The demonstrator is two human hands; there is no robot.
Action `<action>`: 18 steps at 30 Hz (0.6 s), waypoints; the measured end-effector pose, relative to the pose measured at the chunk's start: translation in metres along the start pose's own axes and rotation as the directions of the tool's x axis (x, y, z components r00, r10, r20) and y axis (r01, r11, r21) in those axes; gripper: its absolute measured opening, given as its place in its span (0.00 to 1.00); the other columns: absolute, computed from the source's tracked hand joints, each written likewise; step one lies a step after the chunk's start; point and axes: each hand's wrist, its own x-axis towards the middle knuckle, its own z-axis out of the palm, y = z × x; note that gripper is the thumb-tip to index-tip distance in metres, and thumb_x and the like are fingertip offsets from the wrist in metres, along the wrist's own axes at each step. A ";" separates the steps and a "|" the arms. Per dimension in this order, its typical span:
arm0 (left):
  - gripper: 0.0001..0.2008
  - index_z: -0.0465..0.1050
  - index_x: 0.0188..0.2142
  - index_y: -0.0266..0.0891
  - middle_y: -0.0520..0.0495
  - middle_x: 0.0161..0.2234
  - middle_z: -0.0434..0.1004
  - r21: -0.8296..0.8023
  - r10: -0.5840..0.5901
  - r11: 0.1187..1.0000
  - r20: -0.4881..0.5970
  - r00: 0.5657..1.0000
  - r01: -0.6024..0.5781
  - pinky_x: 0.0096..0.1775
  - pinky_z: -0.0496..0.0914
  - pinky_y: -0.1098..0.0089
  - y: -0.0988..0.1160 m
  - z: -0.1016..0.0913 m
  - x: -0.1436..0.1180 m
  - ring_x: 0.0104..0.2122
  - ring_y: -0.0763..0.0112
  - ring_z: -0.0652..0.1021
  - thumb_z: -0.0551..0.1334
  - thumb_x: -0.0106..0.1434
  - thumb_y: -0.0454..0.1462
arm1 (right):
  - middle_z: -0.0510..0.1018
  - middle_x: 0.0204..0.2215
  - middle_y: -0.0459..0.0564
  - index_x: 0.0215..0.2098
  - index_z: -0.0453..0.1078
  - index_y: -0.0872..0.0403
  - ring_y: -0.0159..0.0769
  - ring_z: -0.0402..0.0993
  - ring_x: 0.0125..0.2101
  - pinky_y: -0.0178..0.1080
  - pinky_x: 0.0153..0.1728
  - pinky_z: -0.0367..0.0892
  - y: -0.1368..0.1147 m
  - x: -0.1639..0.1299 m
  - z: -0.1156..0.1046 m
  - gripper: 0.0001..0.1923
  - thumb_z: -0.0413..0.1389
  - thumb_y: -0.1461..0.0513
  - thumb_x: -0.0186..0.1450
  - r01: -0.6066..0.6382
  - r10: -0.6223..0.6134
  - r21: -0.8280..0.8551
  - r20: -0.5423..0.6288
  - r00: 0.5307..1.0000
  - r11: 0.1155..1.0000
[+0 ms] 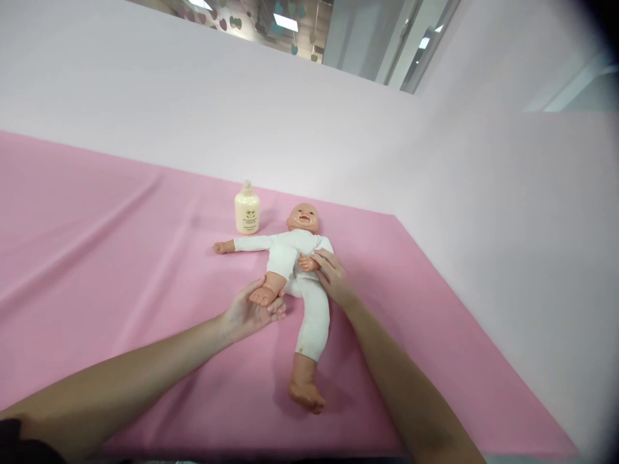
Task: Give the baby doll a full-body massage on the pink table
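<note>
A baby doll (314, 316) with a white cloth body lies on its back, its head away from me. My left hand (251, 309) is closed round the ankle of the doll's bent leg, raised toward its belly, the foot (264, 295) resting over my palm. My right hand (331, 274) lies at the doll's other side, with its fingers on the doll's small hand (308, 262), which rests across the belly. The doll's second leg stretches straight toward me. Its other arm points out to the left.
A cream pump bottle (247, 212) stands upright left of the doll's head. Pink sheeting (120, 258) with several creases covers the table. White walls (217, 116) rise behind and on the right, with a window (290, 29) above the back one.
</note>
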 end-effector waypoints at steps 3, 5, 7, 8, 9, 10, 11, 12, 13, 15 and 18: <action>0.21 0.70 0.33 0.30 0.50 0.19 0.65 0.057 -0.050 0.997 0.094 0.994 0.044 0.37 0.63 0.66 -0.002 -0.004 0.000 0.26 0.68 0.70 0.54 0.62 0.49 | 0.69 0.52 0.52 0.54 0.63 0.49 0.39 0.61 0.56 0.48 0.59 0.58 0.002 -0.001 -0.001 0.18 0.48 0.61 0.66 -0.031 0.032 0.028 -0.039 0.999 0.999; 0.23 0.70 0.36 0.30 0.46 0.22 0.70 0.147 -0.125 0.984 0.178 0.976 0.100 0.38 0.63 0.66 -0.004 -0.007 -0.002 0.29 0.65 0.72 0.55 0.61 0.50 | 0.68 0.52 0.53 0.54 0.63 0.49 0.40 0.62 0.55 0.48 0.58 0.59 0.004 -0.002 -0.001 0.19 0.51 0.60 0.65 -0.126 0.136 0.127 -0.079 0.988 0.984; 0.23 0.70 0.39 0.30 0.43 0.27 0.74 0.263 -0.238 0.950 0.262 0.935 0.168 0.40 0.63 0.64 -0.007 -0.009 -0.006 0.33 0.62 0.74 0.57 0.59 0.51 | 0.67 0.53 0.53 0.55 0.62 0.50 0.40 0.64 0.54 0.48 0.54 0.63 0.006 -0.002 -0.001 0.21 0.52 0.59 0.63 -0.256 0.298 0.285 -0.113 0.948 0.923; 0.23 0.70 0.40 0.30 0.42 0.30 0.75 0.322 -0.296 0.926 0.297 0.908 0.197 0.41 0.63 0.63 -0.008 -0.010 -0.008 0.35 0.61 0.75 0.59 0.58 0.50 | 0.66 0.54 0.54 0.55 0.61 0.50 0.40 0.64 0.54 0.47 0.53 0.65 0.007 -0.001 -0.002 0.22 0.53 0.58 0.63 -0.305 0.377 0.374 -0.136 0.916 0.876; 0.22 0.70 0.41 0.31 0.42 0.32 0.76 0.376 -0.347 0.901 0.323 0.881 0.216 0.42 0.64 0.62 -0.009 -0.011 -0.010 0.36 0.60 0.75 0.60 0.58 0.49 | 0.65 0.56 0.54 0.56 0.60 0.50 0.40 0.64 0.55 0.46 0.52 0.66 0.009 -0.001 -0.003 0.24 0.54 0.58 0.62 -0.329 0.445 0.459 -0.169 0.880 0.825; 0.21 0.71 0.42 0.32 0.42 0.34 0.76 0.422 -0.385 0.878 0.340 0.858 0.227 0.44 0.64 0.62 -0.009 -0.012 -0.012 0.38 0.60 0.74 0.61 0.57 0.48 | 0.63 0.57 0.54 0.56 0.59 0.50 0.40 0.63 0.55 0.45 0.52 0.66 0.011 0.000 -0.004 0.25 0.54 0.57 0.61 -0.330 0.500 0.533 -0.210 0.840 0.779; 0.21 0.71 0.42 0.33 0.43 0.35 0.76 0.459 -0.412 0.858 0.348 0.842 0.230 0.45 0.64 0.62 -0.009 -0.012 -0.014 0.40 0.60 0.74 0.62 0.57 0.47 | 0.61 0.59 0.54 0.57 0.58 0.50 0.40 0.62 0.55 0.45 0.51 0.66 0.013 0.001 -0.006 0.27 0.55 0.57 0.61 -0.317 0.545 0.595 -0.250 0.800 0.739; 0.21 0.71 0.43 0.33 0.43 0.37 0.75 0.487 -0.432 0.842 0.352 0.830 0.232 0.46 0.63 0.62 -0.009 -0.012 -0.016 0.42 0.60 0.73 0.63 0.56 0.46 | 0.58 0.60 0.54 0.58 0.57 0.49 0.40 0.62 0.56 0.44 0.51 0.67 0.016 0.002 -0.008 0.28 0.56 0.57 0.60 -0.301 0.584 0.646 -0.279 0.762 0.702; 0.21 0.71 0.43 0.34 0.44 0.38 0.75 0.512 -0.453 0.826 0.351 0.820 0.236 0.47 0.63 0.61 -0.008 -0.012 -0.017 0.44 0.59 0.73 0.64 0.55 0.46 | 0.56 0.62 0.53 0.58 0.55 0.48 0.40 0.62 0.56 0.44 0.49 0.68 0.019 0.002 -0.010 0.30 0.56 0.57 0.59 -0.288 0.622 0.689 -0.297 0.725 0.665; 0.23 0.71 0.44 0.34 0.44 0.40 0.75 0.570 -0.512 0.778 0.333 0.792 0.263 0.49 0.63 0.61 -0.005 -0.011 -0.019 0.46 0.57 0.72 0.66 0.53 0.47 | 0.54 0.62 0.50 0.59 0.53 0.45 0.38 0.62 0.55 0.43 0.46 0.70 0.028 0.000 -0.013 0.31 0.56 0.57 0.59 -0.279 0.706 0.765 -0.300 0.641 0.580; 0.26 0.72 0.46 0.34 0.44 0.39 0.75 0.672 -0.596 0.686 0.298 0.746 0.280 0.50 0.63 0.62 0.000 -0.010 -0.019 0.47 0.56 0.72 0.66 0.52 0.48 | 0.59 0.59 0.48 0.58 0.55 0.43 0.34 0.66 0.52 0.41 0.45 0.71 0.045 -0.007 -0.015 0.30 0.56 0.58 0.58 -0.276 0.832 0.858 -0.264 0.488 0.434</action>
